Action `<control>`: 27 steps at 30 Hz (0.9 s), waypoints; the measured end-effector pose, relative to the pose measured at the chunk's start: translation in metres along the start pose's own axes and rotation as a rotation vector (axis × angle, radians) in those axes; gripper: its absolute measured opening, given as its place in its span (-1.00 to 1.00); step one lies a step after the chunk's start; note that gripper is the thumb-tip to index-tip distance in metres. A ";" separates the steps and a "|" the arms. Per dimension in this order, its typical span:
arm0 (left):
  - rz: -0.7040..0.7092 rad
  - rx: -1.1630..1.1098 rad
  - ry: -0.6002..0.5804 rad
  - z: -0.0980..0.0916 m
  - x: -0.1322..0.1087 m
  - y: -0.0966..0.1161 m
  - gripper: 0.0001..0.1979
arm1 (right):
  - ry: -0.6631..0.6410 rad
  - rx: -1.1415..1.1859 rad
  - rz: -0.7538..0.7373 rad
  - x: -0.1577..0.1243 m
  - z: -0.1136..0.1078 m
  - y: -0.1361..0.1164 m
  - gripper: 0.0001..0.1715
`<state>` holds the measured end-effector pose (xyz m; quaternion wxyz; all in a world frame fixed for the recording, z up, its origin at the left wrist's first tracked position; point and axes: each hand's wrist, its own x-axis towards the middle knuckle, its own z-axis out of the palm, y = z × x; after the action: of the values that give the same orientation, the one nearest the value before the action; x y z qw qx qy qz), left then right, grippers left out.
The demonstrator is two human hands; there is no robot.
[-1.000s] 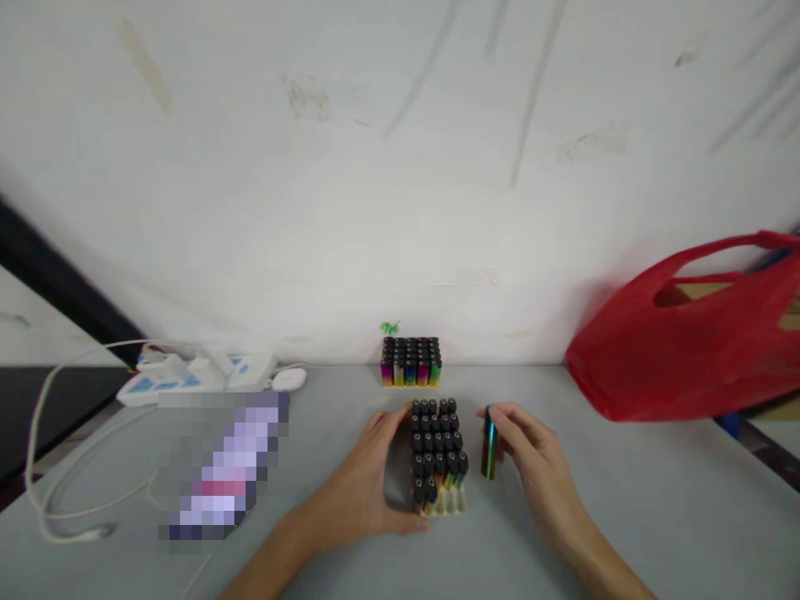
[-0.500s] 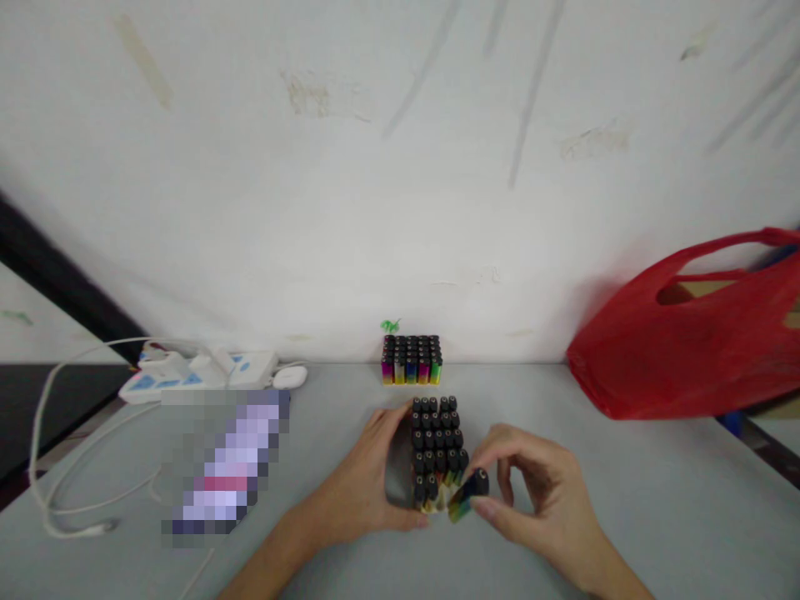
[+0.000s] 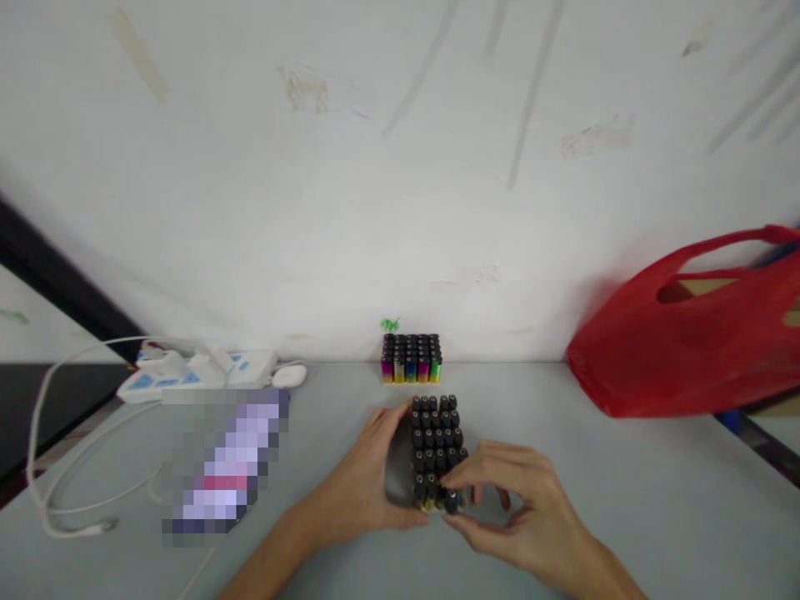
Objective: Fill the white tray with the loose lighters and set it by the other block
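Upright black-topped lighters stand in rows in a block (image 3: 437,437) on the grey table. My left hand (image 3: 368,479) is wrapped round the block's left side, its thumb at the near corner and its fingers at the far left. At the near right corner, my right hand (image 3: 509,500) pinches a single lighter (image 3: 452,501) between thumb and fingers, upright in the front row beside two others. Behind, against the wall, stands a second block of lighters (image 3: 411,360) with colourful bodies, which neither hand touches.
A white power strip (image 3: 200,373) with plugs and cables lies at the back left. In front of it is a pixelated, phone-like object (image 3: 231,462). The red bag (image 3: 687,342) stands at the right against the white wall.
My right hand has moved left with the lighter, which has gone from tilted outside the block to upright in its front row. My left hand has stayed in place.
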<state>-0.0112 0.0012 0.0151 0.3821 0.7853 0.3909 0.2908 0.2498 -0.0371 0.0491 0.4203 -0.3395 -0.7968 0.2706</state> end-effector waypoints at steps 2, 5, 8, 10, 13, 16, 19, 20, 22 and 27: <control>0.000 0.003 -0.002 0.000 0.000 0.000 0.29 | -0.016 -0.016 0.004 0.000 0.000 0.000 -0.84; 0.006 0.003 -0.003 -0.001 0.000 0.001 0.28 | -0.024 -0.038 0.007 0.000 0.000 0.000 -0.86; 0.014 0.005 -0.008 -0.001 0.000 0.002 0.27 | -0.018 -0.046 0.003 0.000 0.000 -0.001 -0.85; 0.010 0.011 -0.007 -0.001 0.000 0.002 0.29 | -0.008 -0.062 0.000 -0.001 0.000 0.000 -0.85; 0.001 0.012 0.003 -0.001 0.000 0.002 0.29 | -0.005 -0.086 0.004 -0.002 -0.001 0.001 -0.85; 0.001 0.001 0.003 -0.001 0.001 0.002 0.27 | -0.017 -0.085 0.005 -0.003 -0.001 0.002 -0.84; 0.011 -0.002 0.004 -0.001 0.001 0.002 0.29 | -0.033 -0.054 0.005 -0.003 0.000 0.003 -0.84; 0.012 0.000 0.004 -0.001 0.001 0.002 0.29 | -0.033 -0.038 0.007 -0.004 0.001 0.004 -0.84; 0.007 0.004 -0.004 -0.001 0.001 0.003 0.27 | -0.020 -0.018 0.007 -0.004 0.002 0.005 -0.84; -0.007 0.006 0.002 -0.001 0.001 0.005 0.29 | 0.058 -0.004 0.019 -0.004 0.003 0.004 -0.79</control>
<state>-0.0095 0.0006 0.0196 0.3804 0.7848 0.3950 0.2888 0.2500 -0.0386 0.0423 0.4399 -0.3557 -0.7815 0.2633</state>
